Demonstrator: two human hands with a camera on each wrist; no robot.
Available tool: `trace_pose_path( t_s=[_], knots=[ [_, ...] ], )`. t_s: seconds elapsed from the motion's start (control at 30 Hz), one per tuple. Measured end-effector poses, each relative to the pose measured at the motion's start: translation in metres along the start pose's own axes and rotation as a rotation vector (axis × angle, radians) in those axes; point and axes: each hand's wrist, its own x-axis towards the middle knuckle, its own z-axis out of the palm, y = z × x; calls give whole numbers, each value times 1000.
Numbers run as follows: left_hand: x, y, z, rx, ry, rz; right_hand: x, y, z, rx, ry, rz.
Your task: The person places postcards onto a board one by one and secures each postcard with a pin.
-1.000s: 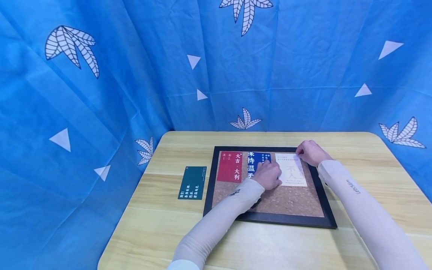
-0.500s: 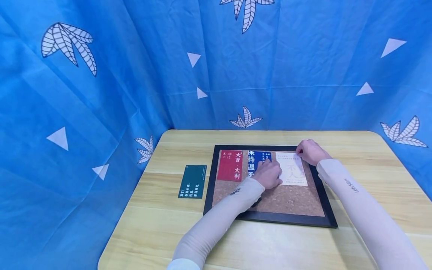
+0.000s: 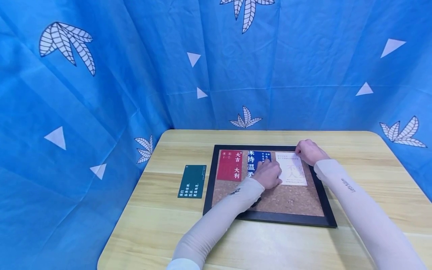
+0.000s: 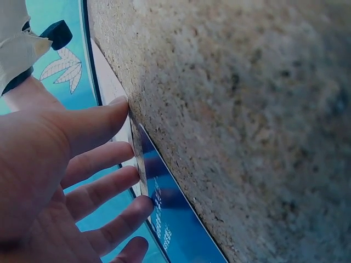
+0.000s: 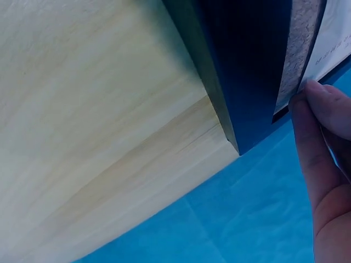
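Note:
A white card (image 3: 293,172) with faint printed characters lies on the right part of a black-framed corkboard (image 3: 287,202). My right hand (image 3: 309,152) pinches its upper right corner between thumb and forefinger. In the right wrist view, the fingertips (image 5: 312,86) meet at the card's edge; whatever is between them is hidden. My left hand (image 3: 268,174) rests at the card's left side, its thumb and fingers touching the board and card edges. Partly under that hand is a blue card (image 3: 254,161), and a red card (image 3: 229,165) lies to its left.
A dark green card (image 3: 192,181) lies on the wooden table (image 3: 162,225), left of the board and apart from it. Blue patterned cloth (image 3: 303,75) hangs behind the table and along its left side. Small dots show at the upper right corners of the red and blue cards.
The right hand turns slightly at the card's corner, its wrist shifting a little left. My left hand and the cards stay in place.

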Motion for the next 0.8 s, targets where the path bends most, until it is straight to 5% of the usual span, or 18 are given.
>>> trace_pose_path(
  t_s=[0.8],
  knots=[
    [-2, 0, -1, -10, 9, -3, -9, 1, 5, 43, 54, 42]
  ],
)
